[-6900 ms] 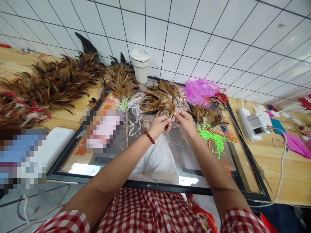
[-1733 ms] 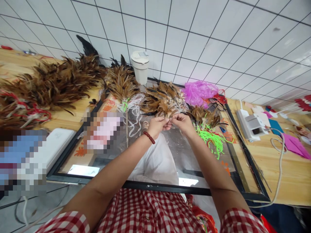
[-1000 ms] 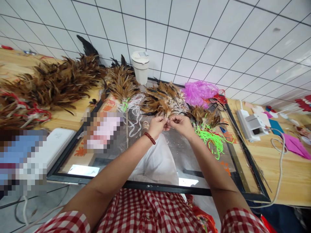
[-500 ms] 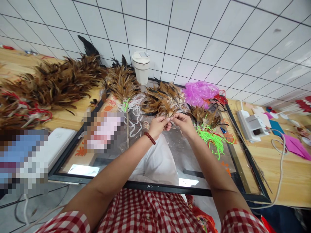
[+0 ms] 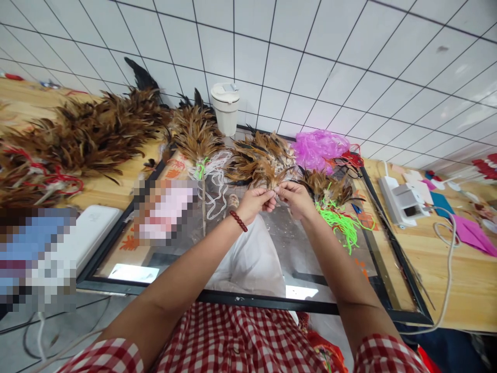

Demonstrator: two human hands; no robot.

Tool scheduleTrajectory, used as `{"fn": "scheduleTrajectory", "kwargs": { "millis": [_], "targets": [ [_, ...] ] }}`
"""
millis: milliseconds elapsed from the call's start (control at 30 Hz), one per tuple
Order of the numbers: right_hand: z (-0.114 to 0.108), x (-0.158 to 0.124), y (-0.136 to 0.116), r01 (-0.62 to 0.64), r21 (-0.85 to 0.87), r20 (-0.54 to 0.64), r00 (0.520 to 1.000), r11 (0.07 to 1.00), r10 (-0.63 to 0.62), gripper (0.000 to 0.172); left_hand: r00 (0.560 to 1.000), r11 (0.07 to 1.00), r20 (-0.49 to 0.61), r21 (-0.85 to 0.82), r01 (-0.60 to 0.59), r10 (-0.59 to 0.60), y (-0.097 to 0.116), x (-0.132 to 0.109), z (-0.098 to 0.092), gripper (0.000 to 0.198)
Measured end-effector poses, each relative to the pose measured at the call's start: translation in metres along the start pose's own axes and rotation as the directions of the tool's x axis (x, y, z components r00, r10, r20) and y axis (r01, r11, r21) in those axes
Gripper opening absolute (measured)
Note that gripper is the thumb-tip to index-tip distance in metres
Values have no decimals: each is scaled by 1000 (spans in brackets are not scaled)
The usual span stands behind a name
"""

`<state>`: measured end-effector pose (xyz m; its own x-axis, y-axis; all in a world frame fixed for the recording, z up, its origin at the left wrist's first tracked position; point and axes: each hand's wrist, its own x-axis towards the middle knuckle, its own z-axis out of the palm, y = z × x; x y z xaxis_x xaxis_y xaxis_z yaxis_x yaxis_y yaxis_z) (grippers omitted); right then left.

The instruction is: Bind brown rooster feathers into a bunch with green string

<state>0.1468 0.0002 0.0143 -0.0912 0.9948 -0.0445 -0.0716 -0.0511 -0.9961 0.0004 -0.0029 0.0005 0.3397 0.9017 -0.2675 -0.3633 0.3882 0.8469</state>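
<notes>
My left hand [image 5: 256,203], a red-brown bead bracelet [image 5: 238,220] at its wrist, is closed in a pinch. Thumb and fingers of my right hand [image 5: 294,199] are pinched too, and the fingertips of both hands meet. What lies between them is too small and too covered to make out. Right behind the fingertips is a loose heap of brown feathers [image 5: 256,155], with tan feather tips showing just above them. Beneath my hands lies a black-framed glass panel [image 5: 248,299].
Feather bundles [image 5: 198,129] lie at left, one tied with green string on a stick. White cord [image 5: 217,194] is beside it. A white lidded cup [image 5: 225,109] stands by the tiled wall. Purple plastic [image 5: 320,147], green strings [image 5: 344,225] and a power strip [image 5: 404,199] are at right.
Both hands stay together in almost the same place, with the right hand's fingers shifting slightly. Feather tips by the fingertips look slightly different. Nothing else has moved.
</notes>
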Motion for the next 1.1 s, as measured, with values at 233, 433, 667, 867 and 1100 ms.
{"fn": "scheduleTrajectory", "kwargs": {
  "millis": [233,433,667,867,1100],
  "targets": [
    [1,1,4,32,-44,4,999,999,-32,31,995,996,65,-33,84,-82,6,-3,1,23],
    [-6,-1,0,447,-518,186,891,730,-414,68,995,975,-20,-200,95,-101,6,1,-2,11],
    [-2,-2,2,447,-640,126,863,625,-489,71,994,970,-1,-216,109,-112,5,1,-1,9],
    [-9,0,1,-19,-166,216,975,986,56,44,996,991,14,-96,91,-90,5,-1,0,16],
    [-14,-1,0,-172,155,213,967,973,137,34,926,961,259,62,269,-276,2,-6,0,21]
  ]
}}
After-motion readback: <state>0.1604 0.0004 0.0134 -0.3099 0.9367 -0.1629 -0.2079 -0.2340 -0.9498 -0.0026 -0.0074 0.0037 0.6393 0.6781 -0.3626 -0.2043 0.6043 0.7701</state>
